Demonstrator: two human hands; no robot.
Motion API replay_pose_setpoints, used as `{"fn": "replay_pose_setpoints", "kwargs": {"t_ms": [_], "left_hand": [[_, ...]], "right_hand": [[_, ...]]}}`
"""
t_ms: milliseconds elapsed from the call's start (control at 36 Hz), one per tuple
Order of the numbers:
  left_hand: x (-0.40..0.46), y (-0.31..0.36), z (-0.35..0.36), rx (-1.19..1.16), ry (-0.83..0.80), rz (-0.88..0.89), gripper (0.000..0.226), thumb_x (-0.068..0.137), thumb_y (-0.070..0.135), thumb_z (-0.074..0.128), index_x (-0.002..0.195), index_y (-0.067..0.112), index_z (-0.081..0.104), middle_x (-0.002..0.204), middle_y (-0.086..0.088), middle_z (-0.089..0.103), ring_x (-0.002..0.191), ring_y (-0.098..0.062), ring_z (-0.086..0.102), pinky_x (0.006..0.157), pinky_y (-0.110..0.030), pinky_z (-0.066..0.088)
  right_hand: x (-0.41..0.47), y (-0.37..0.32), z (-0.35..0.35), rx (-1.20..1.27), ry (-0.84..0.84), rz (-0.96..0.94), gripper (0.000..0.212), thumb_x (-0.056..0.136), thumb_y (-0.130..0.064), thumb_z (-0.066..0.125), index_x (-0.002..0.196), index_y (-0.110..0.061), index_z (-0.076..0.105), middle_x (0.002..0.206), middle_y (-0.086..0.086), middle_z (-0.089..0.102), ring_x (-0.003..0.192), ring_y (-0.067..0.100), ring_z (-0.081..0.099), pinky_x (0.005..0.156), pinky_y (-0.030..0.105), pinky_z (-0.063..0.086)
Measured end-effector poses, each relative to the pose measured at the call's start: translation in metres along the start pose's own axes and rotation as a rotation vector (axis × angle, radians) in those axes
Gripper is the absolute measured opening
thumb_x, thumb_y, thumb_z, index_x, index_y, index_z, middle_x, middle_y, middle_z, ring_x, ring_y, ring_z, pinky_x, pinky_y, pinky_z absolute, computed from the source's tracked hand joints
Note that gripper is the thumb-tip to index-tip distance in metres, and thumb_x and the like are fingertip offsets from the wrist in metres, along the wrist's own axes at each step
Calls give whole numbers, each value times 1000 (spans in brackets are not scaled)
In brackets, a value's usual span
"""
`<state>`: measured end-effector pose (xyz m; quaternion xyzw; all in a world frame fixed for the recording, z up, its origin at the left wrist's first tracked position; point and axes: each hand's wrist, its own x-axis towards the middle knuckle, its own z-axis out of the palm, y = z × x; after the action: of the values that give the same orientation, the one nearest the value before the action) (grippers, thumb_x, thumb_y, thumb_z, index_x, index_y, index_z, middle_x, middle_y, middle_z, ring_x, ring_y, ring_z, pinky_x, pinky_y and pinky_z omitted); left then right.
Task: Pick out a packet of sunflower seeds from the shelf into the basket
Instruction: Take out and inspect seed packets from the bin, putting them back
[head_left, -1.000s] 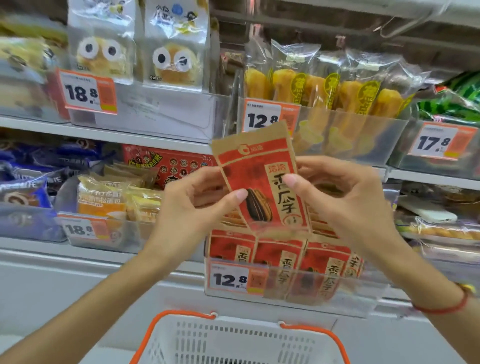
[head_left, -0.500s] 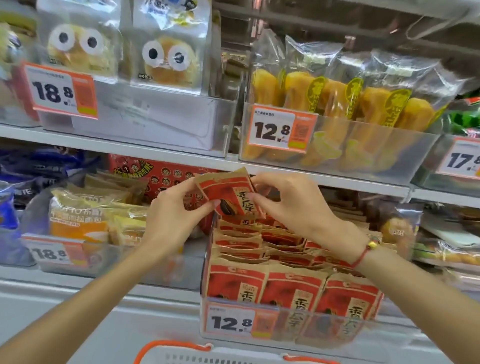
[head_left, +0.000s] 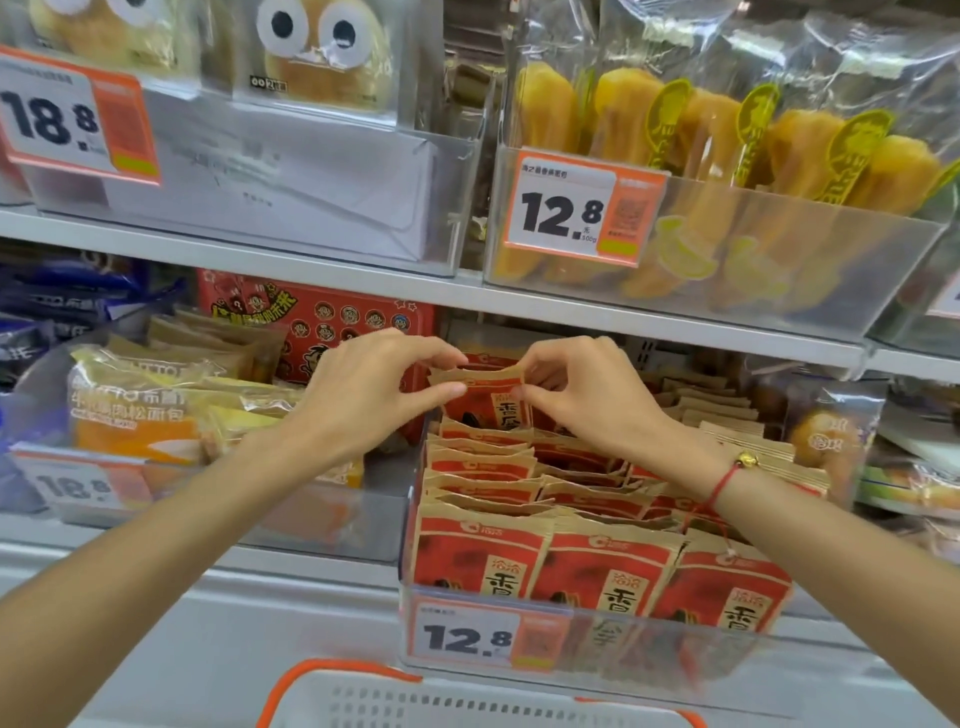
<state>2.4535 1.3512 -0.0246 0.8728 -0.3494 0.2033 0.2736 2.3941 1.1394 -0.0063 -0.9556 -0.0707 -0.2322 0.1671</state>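
You face a store shelf unit (head_left: 571, 306) with two grey tiers in view, each fronted by clear plastic bins. Take the clear bin (head_left: 597, 631) of red-and-kraft seed packets as landmark: it stands on the lower tier, tagged "12.8" on an orange-edged label (head_left: 467, 636). Three packets show across its front row, with more rows packed behind. Directly above it sits a bin of yellow bread sticks (head_left: 717, 150) in clear bags, also tagged "12.8" (head_left: 576, 208). Up and to its left, a bin with two googly-eyed buns (head_left: 317, 52) carries an "18.8" tag (head_left: 72, 119). Left of it, on the same tier, lies a bin of yellow-orange bread packs (head_left: 150, 405), its tag blurred but reading about "18.8" (head_left: 78, 486). Below the landmark, the white basket (head_left: 467, 701) with orange handles peeks up at the frame's bottom edge. At the back of the landmark bin, your left hand (head_left: 363, 395) and right hand (head_left: 587, 400) each pinch a top corner of one sunflower seed packet (head_left: 488, 397), upright among the rear rows. A red cord bracelet (head_left: 724, 480) circles your right wrist.
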Motion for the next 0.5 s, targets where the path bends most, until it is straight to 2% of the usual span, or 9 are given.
{"fn": "replay_pose_setpoints", "kwargs": {"t_ms": [56, 167, 250, 333, 444, 500], "left_hand": [[-1, -2, 0, 17, -22, 17, 25, 89, 42, 64, 115, 40, 65, 100, 16, 69, 97, -6, 59, 82, -36, 53], [-1, -1, 0, 15, 88, 85, 20, 89, 32, 66, 107, 40, 70, 90, 13, 65, 89, -7, 57, 72, -35, 52], [1, 4, 1, 58, 73, 150, 22, 89, 29, 67, 108, 38, 71, 94, 12, 68, 94, -10, 54, 74, -31, 44], [6, 7, 2, 124, 36, 175, 24, 90, 29, 65, 113, 36, 70, 102, 13, 70, 97, -10, 52, 80, -28, 34], [13, 6, 0, 166, -55, 143, 29, 90, 40, 63, 119, 39, 66, 111, 13, 67, 107, -10, 52, 85, -35, 47], [12, 4, -1, 188, -55, 149, 27, 91, 44, 60, 116, 38, 67, 109, 12, 67, 108, -12, 55, 86, -35, 46]], "right_hand": [[-1, 2, 1, 58, 26, 10, 5, 84, -23, 74, 87, -18, 74, 79, -8, 73, 77, 4, 68, 77, 35, 58], [-3, 4, -2, 108, -30, 56, 3, 85, -24, 73, 85, -22, 71, 81, -8, 73, 79, 3, 68, 79, 37, 58], [-1, 6, -4, 72, -111, 84, 9, 82, -26, 75, 83, -31, 68, 81, -10, 73, 79, 5, 68, 79, 40, 58], [-1, 4, -5, 15, -131, 75, 10, 81, -33, 74, 90, -33, 70, 83, -11, 71, 80, 7, 67, 78, 40, 58], [-2, -4, -10, -92, -60, -8, 7, 85, -33, 71, 91, -31, 75, 79, -13, 71, 77, 3, 65, 75, 36, 57], [-1, -7, -13, -171, -63, -44, 8, 86, -34, 71, 91, -30, 76, 81, -13, 72, 79, 4, 65, 76, 35, 56]]}}
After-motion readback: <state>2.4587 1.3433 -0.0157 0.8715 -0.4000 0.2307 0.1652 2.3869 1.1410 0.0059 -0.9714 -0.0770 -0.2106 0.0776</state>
